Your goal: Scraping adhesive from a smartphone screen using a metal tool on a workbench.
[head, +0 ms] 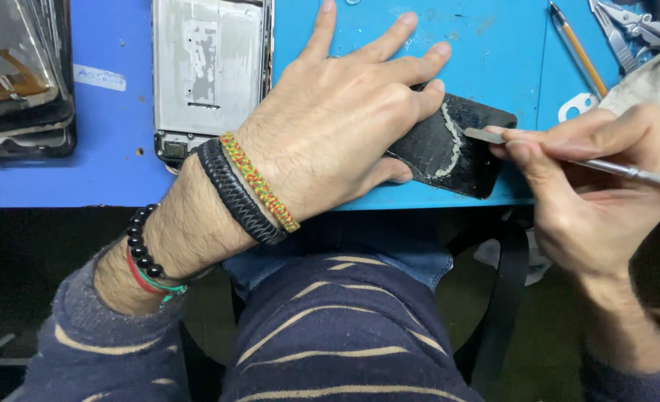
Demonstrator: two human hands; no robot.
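We press our left hand [345, 123] flat on a black phone panel [449, 145] that lies near the front edge of the blue desk [494, 52]; the fingers are spread, palm down, covering the panel's left part, and they close round nothing. A pale, ragged line of residue runs across the panel's bare right part. Our right hand [590, 179] has its grip pressed together, pinching a thin metal scraper [568, 158] between thumb and fingers. The flat tip of the scraper touches the panel's right end, just beside the pale line.

To the left of our left hand, a grey metal phone frame [207, 67] lies face up on the desk, and further left a stack of dark screens [17, 74] sits at the desk's edge. At the far right lie an orange pen [579, 48] and metal tweezers [628, 30], well apart from the panel. Bracelets ring our left wrist.
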